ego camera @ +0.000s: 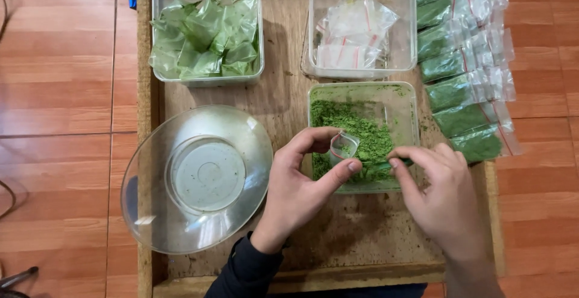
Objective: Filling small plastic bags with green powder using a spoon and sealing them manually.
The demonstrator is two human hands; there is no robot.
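Note:
My left hand [301, 183] pinches a small clear plastic bag [342, 146] open between thumb and fingers, right above a clear square container [410, 96] of green powder [353, 129]. My right hand [437, 192] sits at the container's near right edge, its fingertips holding a small dark green scoop [380, 166] low in the powder. The scoop is mostly hidden by the fingers.
A wooden tray [289, 93] holds everything. A large empty glass bowl [199, 177] sits at left. At the back stand a tub of green-tinted bags [205, 33] and a tub of empty clear zip bags [359, 33]. Several filled powder bags [464, 69] lie stacked at right.

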